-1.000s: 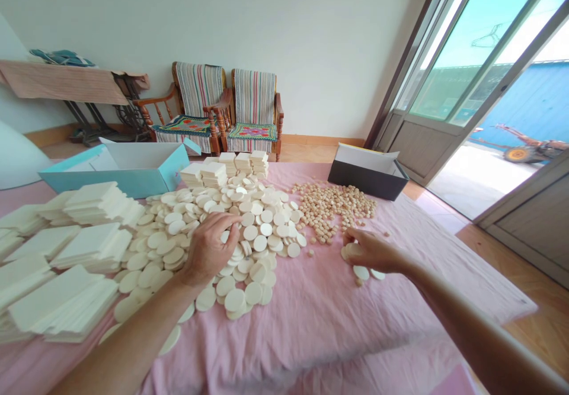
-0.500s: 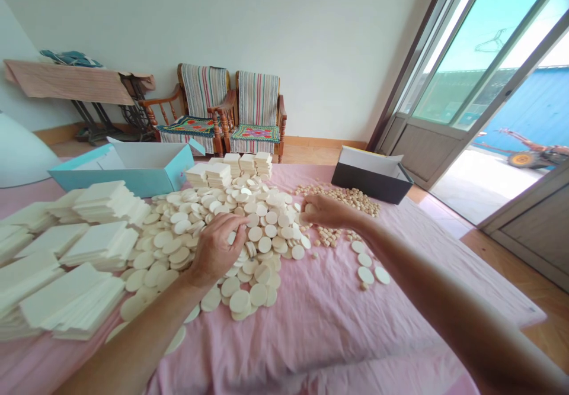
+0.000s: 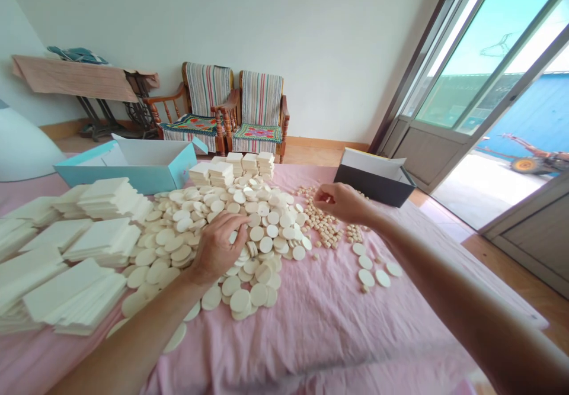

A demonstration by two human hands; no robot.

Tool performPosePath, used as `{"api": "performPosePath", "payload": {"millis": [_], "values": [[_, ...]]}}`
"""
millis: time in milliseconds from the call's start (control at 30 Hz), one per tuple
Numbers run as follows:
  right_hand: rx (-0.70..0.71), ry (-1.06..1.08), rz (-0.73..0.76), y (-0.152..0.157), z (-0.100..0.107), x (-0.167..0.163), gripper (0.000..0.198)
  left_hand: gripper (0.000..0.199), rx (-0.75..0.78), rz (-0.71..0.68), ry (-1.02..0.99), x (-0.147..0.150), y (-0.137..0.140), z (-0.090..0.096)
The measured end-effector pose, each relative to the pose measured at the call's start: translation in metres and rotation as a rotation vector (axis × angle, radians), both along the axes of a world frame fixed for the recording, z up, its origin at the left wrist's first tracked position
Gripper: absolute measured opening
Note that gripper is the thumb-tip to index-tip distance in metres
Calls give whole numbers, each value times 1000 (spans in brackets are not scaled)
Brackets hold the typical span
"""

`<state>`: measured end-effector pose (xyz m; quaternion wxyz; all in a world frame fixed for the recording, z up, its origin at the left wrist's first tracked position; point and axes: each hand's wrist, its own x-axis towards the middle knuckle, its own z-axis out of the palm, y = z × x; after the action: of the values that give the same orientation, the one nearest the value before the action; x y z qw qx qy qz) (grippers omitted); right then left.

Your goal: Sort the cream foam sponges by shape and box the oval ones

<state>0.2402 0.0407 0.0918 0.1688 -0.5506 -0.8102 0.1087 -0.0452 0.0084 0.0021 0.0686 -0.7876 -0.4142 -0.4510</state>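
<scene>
My left hand [image 3: 220,244] rests on the heap of pale round wooden discs [image 3: 265,244], thumb and fingers apart, with no disc visibly gripped. Over the small wooden cubes [image 3: 326,229], to the right of the discs, is my right hand [image 3: 340,201] with its fingers curled in. Whatever it may hold is hidden by the fingers. Several loose discs [image 3: 365,278] lie on the pink cloth below the right forearm, with a few single cubes [image 3: 365,289] among them.
Stacks of square pale boards [image 3: 102,238] fill the left side, with smaller square stacks [image 3: 221,173] behind the discs. A blue open box [image 3: 120,177] stands at the back left, a black open box [image 3: 373,183] at the back right. Pink cloth [image 3: 311,324] covers the table.
My right hand has moved right and slightly up, from the edge of the disc heap to over the cubes. Another disc now shows beside the forearm. My left hand has stayed put.
</scene>
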Motion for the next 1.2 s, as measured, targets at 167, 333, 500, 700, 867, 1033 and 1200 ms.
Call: {"api": "performPosePath", "payload": {"millis": [167,333,500,700,867,1033,1200], "values": [[-129,-226,-162,-35,-56,75,8,18,33,15,14,1,1,-1],[-40,-318,-299,-54,-93,84,11,18,41,30,23,0,1,-1],[-17,-229,-343,-59,-92,84,4,18,47,37,20,-1,1,-1],[-141,-144,-135,-76,-75,95,9,18,52,23,21,0,1,0],[-221,-169,-82,-77,-80,96,12,17,49,22,21,0,1,0],[-237,-214,-51,-77,-81,97,10,17,43,26,24,0,2,-2],[-196,-251,-60,-79,-86,93,12,16,52,25,27,-1,3,-4]]}}
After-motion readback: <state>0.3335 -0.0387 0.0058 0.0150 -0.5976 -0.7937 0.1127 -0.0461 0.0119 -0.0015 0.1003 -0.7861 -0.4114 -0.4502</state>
